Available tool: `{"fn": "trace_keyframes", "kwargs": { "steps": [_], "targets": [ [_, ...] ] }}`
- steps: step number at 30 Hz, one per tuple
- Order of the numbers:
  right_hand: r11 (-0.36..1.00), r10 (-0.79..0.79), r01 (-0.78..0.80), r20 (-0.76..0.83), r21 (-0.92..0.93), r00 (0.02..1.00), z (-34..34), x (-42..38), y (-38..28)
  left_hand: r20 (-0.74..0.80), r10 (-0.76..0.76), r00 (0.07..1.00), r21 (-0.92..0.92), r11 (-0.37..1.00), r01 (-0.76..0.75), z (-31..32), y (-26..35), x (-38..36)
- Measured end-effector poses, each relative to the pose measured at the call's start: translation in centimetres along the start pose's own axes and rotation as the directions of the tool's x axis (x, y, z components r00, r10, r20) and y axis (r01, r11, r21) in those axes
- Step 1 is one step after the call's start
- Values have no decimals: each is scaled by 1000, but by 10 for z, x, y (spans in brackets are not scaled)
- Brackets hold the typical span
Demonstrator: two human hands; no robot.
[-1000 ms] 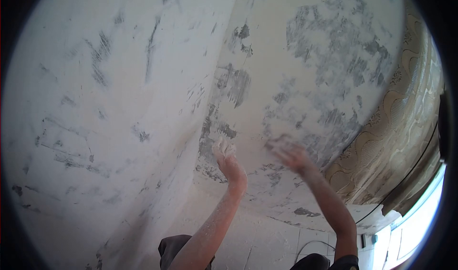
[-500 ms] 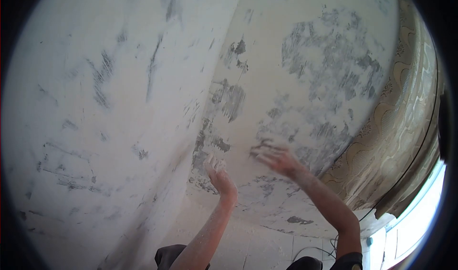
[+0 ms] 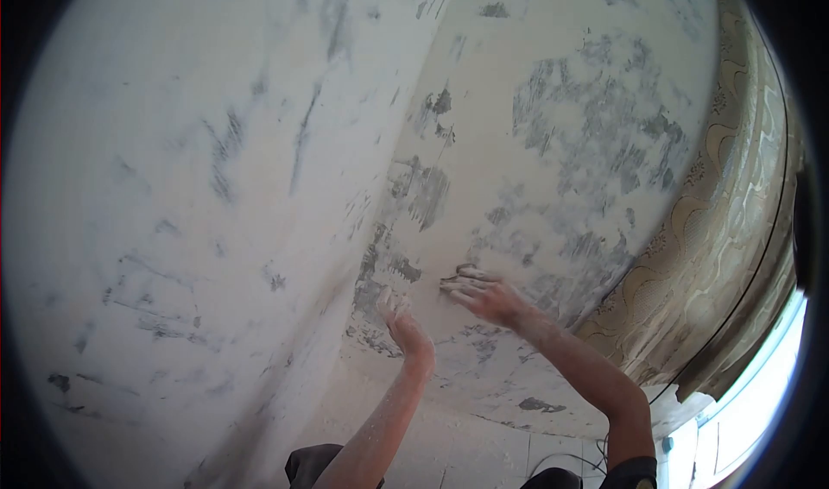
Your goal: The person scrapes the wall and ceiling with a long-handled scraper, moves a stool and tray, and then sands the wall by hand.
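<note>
My right hand point(image 3: 485, 297) lies against the patchy plastered wall point(image 3: 484, 144), its fingers pressed together and pointing left. A thin dark edge shows around its fingertips; whether this is a sheet under them I cannot make out. My left hand point(image 3: 402, 323), coated in white dust, is lower and to the left, close to the wall's inner corner. Its fingers point upward, slightly bent and apart, with nothing visible in them. They seem to touch the wall beside a grey scraped patch point(image 3: 367, 299). White dust also covers both forearms.
A second whitish wall point(image 3: 216, 230) with grey scratches meets this one at the left. Patterned beige curtain-like material point(image 3: 691, 273) hangs on the right, with a dark cord running over it. Light tiles point(image 3: 484, 450) and a loose cable point(image 3: 561, 452) lie below. Bright light enters at lower right.
My right hand has shifted a little left and down along the wall and is less blurred. My left hand stays in nearly the same place. The view has tilted slightly.
</note>
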State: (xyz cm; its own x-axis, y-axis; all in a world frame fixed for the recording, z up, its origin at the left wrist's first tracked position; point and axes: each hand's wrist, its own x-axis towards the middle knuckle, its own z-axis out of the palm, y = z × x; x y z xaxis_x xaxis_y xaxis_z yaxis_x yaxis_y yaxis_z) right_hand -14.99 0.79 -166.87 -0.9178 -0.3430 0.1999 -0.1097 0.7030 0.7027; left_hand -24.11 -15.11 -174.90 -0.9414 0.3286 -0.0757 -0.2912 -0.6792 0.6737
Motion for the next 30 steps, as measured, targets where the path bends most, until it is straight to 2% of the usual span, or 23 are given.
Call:
{"fn": "trace_keyframes", "kwargs": {
  "steps": [1, 2, 4, 6, 7, 9, 10, 11, 12, 13, 15, 18, 19, 20, 22, 23, 24, 25, 26, 27, 28, 29, 30],
  "targets": [
    [998, -50, 51, -30, 37, 998, -1, 0, 9, -11, 15, 1000, -9, 1000, -15, 0, -1, 2],
    [995, 93, -93, -16, 26, 996, -37, 1, 19, -13, 22, 1000, -12, 1000, -23, 1, 4, 3],
    [935, 339, -353, -246, -17, 908, -79, 5, 67, -32, -1, 999, 17, 1000, 1, 3, 9, 0],
    [795, 572, -571, -568, 205, 592, -123, 22, 102, -21, 4, 1000, -8, 1000, -5, 3, 6, -3],
    [793, 574, -575, -566, 204, 592, -124, 25, 104, -7, 23, 1000, -33, 999, -23, 2, 6, -3],
    [646, 707, -681, -607, 345, 363, -121, 42, 95, -9, 10, 1000, 5, 1000, -10, 1, 4, -4],
    [458, 880, -461, -315, 760, 355, -108, 49, 80, -13, -2, 1000, 37, 999, 3, 0, 4, -4],
    [86, 897, -199, 11, 976, 442, -82, 53, 58, -15, 2, 1000, 36, 999, -2, 0, 3, -4],
    [722, 652, -462, -285, 515, 702, -47, 50, 32, -41, -4, 999, 6, 1000, 4, 1, 2, -3],
    [949, 244, -284, -254, -136, 936, -28, 47, 9, -67, -12, 998, -25, 1000, 10, 0, 2, -2],
    [997, -76, 76, 55, -9, 996, 2, 44, -24, -61, 2, 998, -58, 998, -6, -3, 1, -1],
    [995, -76, 75, -2, -64, 997, -2, 42, 3, -57, 20, 998, -104, 994, -26, 3, 24, -6],
    [978, 125, -111, -71, 174, 990, -13, 41, 22, -62, 7, 998, -115, 993, -15, 5, 31, -8],
    [871, 328, -268, -82, 411, 941, -44, 46, 43, -66, 8, 998, -115, 993, -16, 4, 31, -7],
    [611, 666, -434, -134, 661, 734, -98, 59, 87, -50, 13, 999, -73, 997, -16, 4, 26, -8],
    [754, 649, -500, -371, 425, 664, -123, 69, 99, -46, 7, 999, -72, 997, -11, 5, 24, -9],
    [801, 545, -578, -587, 156, 598, -138, 73, 105, -39, 8, 999, -90, 996, -11, 4, 23, -10],
    [799, 548, -581, -586, 155, 597, -133, 77, 98, -34, 10, 999, -108, 994, -13, 3, 23, -10],
    [684, 729, -511, -461, 521, 505, -120, 87, 84, -34, 11, 999, -107, 994, -14, 3, 23, -10],
    [453, 854, -380, -269, 807, 446, -105, 94, 70, -56, -12, 998, -94, 996, 6, 3, 23, -10],
    [725, 657, -423, -362, 544, 661, -79, 92, 55, -76, -33, 997, -82, 996, 26, 3, 24, -11],
    [909, 413, -357, -345, 215, 843, -48, 87, 38, -72, -28, 997, -84, 996, 22, 3, 26, -11],
    [983, 182, -175, -247, 50, 952, -19, 78, 14, -67, -36, 997, -131, 991, 27, 3, 28, -12]
  ]
}}
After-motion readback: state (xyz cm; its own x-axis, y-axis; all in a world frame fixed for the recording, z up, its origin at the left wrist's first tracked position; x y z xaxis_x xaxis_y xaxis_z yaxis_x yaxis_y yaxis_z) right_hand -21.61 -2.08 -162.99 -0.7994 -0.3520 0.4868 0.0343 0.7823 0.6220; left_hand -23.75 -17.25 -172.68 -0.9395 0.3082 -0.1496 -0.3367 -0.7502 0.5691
